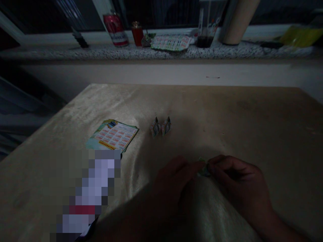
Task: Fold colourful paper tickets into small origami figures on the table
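Low in the middle of the dim view, my left hand [176, 174] and my right hand [237, 178] meet over the table at a small greenish paper piece [203, 168]. The fingertips of both hands pinch it, and they cover most of it. Beyond my left hand stand two small folded paper shapes, a left one [155, 129] and a right one [166, 127], side by side. Further left lies a stack of printed cards [116, 134], slightly fanned.
A pixelated, lit object [93, 191] lies at the lower left of the table [252, 117]. Along the granite sill [93, 52] stand a red can [116, 30], a red jar [137, 33], a printed packet [171, 42], a cup [205, 30] and a tall cylinder [238, 22].
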Demonstrator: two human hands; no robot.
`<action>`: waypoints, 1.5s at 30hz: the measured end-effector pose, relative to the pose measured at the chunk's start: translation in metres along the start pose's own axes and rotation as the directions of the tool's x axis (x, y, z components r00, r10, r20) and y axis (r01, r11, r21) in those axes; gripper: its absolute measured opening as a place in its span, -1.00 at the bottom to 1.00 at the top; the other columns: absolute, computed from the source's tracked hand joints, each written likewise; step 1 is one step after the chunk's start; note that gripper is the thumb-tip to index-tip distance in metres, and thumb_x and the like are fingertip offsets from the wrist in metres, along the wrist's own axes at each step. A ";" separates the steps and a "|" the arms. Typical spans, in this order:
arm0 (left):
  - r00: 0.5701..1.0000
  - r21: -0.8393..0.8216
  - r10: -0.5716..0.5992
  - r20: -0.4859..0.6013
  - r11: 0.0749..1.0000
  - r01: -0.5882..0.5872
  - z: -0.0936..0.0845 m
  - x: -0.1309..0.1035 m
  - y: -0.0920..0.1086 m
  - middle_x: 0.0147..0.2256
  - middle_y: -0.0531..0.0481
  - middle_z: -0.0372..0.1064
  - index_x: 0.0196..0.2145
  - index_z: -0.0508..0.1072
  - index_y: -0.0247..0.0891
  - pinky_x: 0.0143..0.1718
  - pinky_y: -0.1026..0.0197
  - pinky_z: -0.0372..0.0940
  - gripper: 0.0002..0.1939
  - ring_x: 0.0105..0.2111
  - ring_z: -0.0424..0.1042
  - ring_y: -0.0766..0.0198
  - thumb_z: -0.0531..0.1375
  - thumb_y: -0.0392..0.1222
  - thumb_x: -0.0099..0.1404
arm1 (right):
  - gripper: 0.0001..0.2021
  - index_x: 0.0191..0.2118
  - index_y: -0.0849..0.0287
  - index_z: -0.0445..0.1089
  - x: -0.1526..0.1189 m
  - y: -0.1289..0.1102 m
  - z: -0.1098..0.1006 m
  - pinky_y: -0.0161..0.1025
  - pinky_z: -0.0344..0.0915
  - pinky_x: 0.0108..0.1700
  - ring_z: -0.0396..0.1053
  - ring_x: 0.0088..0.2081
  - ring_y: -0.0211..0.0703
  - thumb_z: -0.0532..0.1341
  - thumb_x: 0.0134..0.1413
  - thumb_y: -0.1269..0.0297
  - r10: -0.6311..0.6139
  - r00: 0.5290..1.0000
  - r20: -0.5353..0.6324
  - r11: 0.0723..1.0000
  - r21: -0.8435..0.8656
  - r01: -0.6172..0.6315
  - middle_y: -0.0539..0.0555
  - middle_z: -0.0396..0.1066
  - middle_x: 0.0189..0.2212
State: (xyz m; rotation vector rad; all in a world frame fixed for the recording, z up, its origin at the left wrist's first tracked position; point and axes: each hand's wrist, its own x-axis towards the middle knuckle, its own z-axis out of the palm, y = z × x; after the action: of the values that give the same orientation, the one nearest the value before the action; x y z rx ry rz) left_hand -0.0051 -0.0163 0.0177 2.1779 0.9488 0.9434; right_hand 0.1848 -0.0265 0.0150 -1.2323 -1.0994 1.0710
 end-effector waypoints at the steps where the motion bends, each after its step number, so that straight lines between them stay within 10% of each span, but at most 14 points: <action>1: 1.000 0.050 0.005 0.005 0.999 -0.005 0.000 0.000 0.002 -0.21 -0.11 0.42 0.15 0.38 -0.28 -0.25 0.22 0.41 -0.64 -0.25 0.43 0.23 0.06 -0.36 0.44 | -0.84 -0.55 0.11 0.54 0.001 0.001 -0.001 -0.43 0.43 -0.47 0.49 -0.49 -0.27 0.43 -0.01 0.37 0.026 1.000 0.003 1.000 0.014 -0.026 0.02 0.57 -0.51; 10: 0.977 0.307 0.212 0.014 0.929 -0.206 0.000 0.005 -0.004 -0.32 -0.05 0.46 -0.03 0.45 -0.32 -0.28 0.18 0.37 -0.79 -0.35 0.41 0.23 0.08 -0.37 0.46 | -0.75 -0.49 0.18 0.53 0.007 0.009 -0.010 -0.36 0.42 -0.39 0.47 -0.48 -0.25 0.39 0.11 0.16 0.267 0.946 0.185 0.960 0.041 -0.279 0.03 0.53 -0.56; 15: 0.997 0.132 0.046 -0.066 0.991 -0.037 -0.004 0.005 -0.009 -0.24 -0.05 0.41 -0.09 0.54 -0.21 -0.28 0.26 0.36 -0.79 -0.28 0.44 0.27 0.16 -0.35 0.40 | -0.92 -0.24 0.09 0.56 0.007 0.001 -0.012 -0.32 0.48 -0.20 0.54 -0.23 -0.17 0.38 0.13 0.27 -0.017 0.974 0.225 0.984 -0.170 0.057 0.06 0.59 -0.26; 21: 0.987 -0.178 -0.144 0.070 0.972 0.154 -0.010 0.007 -0.003 -0.29 0.05 0.53 -0.12 0.58 -0.15 -0.26 0.29 0.36 -0.83 -0.31 0.52 0.30 0.18 -0.28 0.43 | -0.71 -0.07 0.00 0.53 0.011 -0.007 -0.014 -0.29 0.49 -0.29 0.56 -0.30 -0.18 0.35 0.12 0.48 -0.310 0.859 0.408 0.860 -0.265 0.436 0.02 0.59 -0.30; 45: 0.996 -0.128 -0.019 0.084 0.991 0.030 -0.007 0.006 0.000 -0.36 0.00 0.49 -0.19 0.58 -0.25 -0.34 0.31 0.32 -0.87 -0.37 0.48 0.30 0.20 -0.32 0.39 | -0.71 -0.15 0.07 0.57 0.008 -0.012 -0.012 -0.22 0.43 -0.47 0.50 -0.43 -0.12 0.30 0.07 0.59 -0.445 0.782 0.437 0.821 -0.151 0.551 0.07 0.53 -0.44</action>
State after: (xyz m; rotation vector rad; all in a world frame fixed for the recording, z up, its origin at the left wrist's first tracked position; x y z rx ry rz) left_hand -0.0081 -0.0096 0.0240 2.0751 0.8496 0.8721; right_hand 0.1985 -0.0209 0.0269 -0.8563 -1.8164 0.7667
